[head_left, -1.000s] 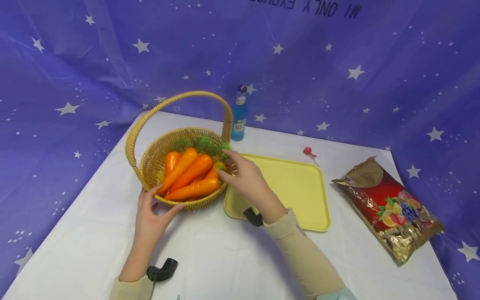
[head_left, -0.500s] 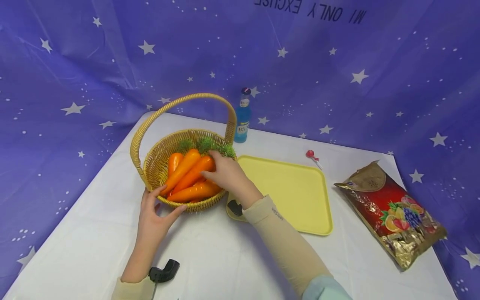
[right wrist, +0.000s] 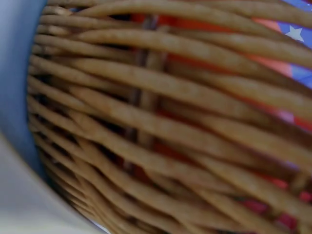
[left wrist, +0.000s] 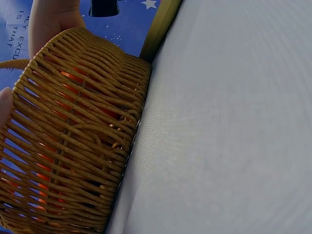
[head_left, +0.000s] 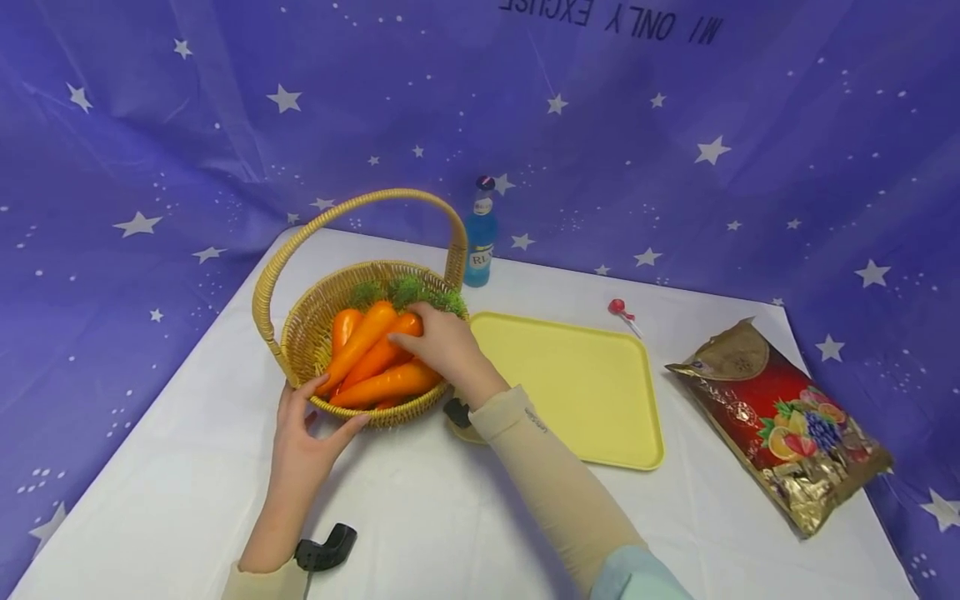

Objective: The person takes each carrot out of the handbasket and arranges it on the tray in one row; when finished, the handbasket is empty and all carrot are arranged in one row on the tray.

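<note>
A woven basket [head_left: 300,342] with a tall arched handle holds several orange carrots [head_left: 360,342] with green leafy tops [head_left: 408,289]. At the near left of its rim, my left hand [head_left: 303,442] holds the basket, thumb and fingers spread along the edge. My right hand [head_left: 450,346] reaches in over the right side, thumb and fingers about the upper end of one carrot [head_left: 382,357]. Basket weave fills much of both wrist views; orange shows through the gaps. In the left wrist view my right hand [left wrist: 53,22] appears above the rim.
A yellow tray [head_left: 577,383] lies right of the basket, partly behind my right forearm. Behind stands a blue bottle [head_left: 480,242]. A red lollipop [head_left: 618,308] and a red-gold bag [head_left: 780,425] lie further right. A star-patterned cloth [head_left: 585,167] hangs behind the white table.
My right hand has moved left from the basket's right edge, over the carrots, and closed its thumb and fingers about one. My left hand stays at the rim.
</note>
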Demonstrator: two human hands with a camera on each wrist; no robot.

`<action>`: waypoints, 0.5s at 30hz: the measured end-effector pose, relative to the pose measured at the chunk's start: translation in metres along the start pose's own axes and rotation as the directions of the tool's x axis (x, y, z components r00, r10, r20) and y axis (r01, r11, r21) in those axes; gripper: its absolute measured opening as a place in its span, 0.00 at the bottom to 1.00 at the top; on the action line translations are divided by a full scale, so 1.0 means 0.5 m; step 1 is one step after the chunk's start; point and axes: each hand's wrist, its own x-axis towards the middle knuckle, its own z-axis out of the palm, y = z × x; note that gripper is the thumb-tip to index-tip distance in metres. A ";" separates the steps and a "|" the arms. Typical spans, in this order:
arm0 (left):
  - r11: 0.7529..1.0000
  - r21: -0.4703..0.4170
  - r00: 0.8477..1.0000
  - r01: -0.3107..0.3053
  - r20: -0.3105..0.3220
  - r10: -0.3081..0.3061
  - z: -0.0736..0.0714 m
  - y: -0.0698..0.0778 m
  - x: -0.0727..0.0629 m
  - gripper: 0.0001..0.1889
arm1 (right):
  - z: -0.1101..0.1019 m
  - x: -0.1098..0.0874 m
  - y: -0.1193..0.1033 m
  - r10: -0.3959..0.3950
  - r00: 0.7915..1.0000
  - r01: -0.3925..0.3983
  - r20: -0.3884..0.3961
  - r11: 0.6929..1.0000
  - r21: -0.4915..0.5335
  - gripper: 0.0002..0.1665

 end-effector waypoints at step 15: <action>1.000 -0.002 1.000 0.006 -0.007 -0.006 0.003 0.000 -0.002 0.40 | -0.009 -0.007 0.021 -0.031 0.990 0.062 -0.140 0.972 0.229 0.32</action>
